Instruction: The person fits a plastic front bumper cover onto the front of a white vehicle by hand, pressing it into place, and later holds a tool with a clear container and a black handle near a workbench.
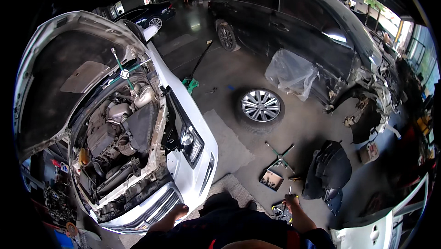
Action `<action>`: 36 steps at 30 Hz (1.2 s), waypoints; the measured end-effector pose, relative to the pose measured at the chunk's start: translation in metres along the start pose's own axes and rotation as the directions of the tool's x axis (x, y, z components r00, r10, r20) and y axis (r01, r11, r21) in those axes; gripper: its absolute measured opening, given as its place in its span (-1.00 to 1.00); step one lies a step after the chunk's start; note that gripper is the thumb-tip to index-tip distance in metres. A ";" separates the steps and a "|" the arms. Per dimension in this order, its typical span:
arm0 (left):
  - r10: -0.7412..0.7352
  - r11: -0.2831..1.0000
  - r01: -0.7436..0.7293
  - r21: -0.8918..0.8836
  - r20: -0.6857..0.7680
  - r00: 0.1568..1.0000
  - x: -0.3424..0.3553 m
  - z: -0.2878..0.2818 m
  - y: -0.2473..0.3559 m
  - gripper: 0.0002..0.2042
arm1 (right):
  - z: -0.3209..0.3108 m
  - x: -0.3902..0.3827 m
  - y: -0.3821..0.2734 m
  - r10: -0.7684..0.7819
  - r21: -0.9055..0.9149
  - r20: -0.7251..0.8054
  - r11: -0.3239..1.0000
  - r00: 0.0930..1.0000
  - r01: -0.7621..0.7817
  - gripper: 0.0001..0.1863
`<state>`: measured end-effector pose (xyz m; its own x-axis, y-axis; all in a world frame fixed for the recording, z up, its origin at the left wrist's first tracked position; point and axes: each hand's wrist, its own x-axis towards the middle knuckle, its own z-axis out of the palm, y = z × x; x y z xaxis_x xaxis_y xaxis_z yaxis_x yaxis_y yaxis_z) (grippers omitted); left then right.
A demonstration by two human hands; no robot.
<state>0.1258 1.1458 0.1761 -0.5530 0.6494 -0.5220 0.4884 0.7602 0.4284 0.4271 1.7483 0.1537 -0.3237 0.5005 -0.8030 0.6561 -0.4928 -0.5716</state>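
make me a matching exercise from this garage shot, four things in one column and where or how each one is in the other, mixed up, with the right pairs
Column one
1. loose wheel
2. clear plastic sheet
3. left hand
4. right hand

Column two
A. by the front of the white car
B. gripping a tool
C. on the floor
D. against the side of the dark car

Pairs: 1-C, 2-D, 3-A, 4-B

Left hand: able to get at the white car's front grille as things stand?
Likely yes: the left hand appears right beside the front grille, and nothing visible blocks the way between them. Exact depth is hard to judge from this one view.
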 end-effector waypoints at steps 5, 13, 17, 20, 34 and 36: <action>0.071 0.990 -0.079 -0.118 -0.073 0.995 0.104 -0.057 0.063 -0.74 | 0.025 -0.030 -0.086 -0.164 -0.454 -0.153 0.888 0.975 0.078 -0.66; -0.017 0.987 0.020 -0.157 0.025 1.000 0.217 -0.193 0.116 -0.80 | 0.009 0.026 -0.053 -0.552 -0.994 0.097 -0.019 0.828 0.104 -0.65; 0.026 0.832 -0.190 -0.522 -0.305 0.952 0.234 -0.167 0.116 -0.77 | -0.027 0.037 -0.047 -0.269 -0.875 -0.025 0.471 0.963 0.109 -0.73; -0.005 0.820 -0.112 -0.562 -0.203 0.979 0.214 -0.147 0.127 -0.80 | -0.041 0.038 -0.074 -0.072 -0.900 0.336 -0.320 0.939 0.297 -0.77; -0.004 0.851 -0.109 0.514 0.214 0.977 0.108 0.068 0.098 -0.81 | -0.018 0.038 -0.222 -0.256 -0.138 0.205 0.948 0.945 0.287 -0.80; 0.174 0.882 -0.171 0.440 0.032 0.984 0.114 0.070 0.117 -0.84 | -0.032 0.055 -0.205 -0.148 -0.245 0.269 0.945 0.952 0.216 -0.81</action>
<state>0.1671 1.3074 0.1156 -0.4374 0.7711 -0.4628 0.8220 0.5515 0.1421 0.2962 1.8994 0.2321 -0.5881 0.3581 -0.7252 0.7175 -0.1830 -0.6721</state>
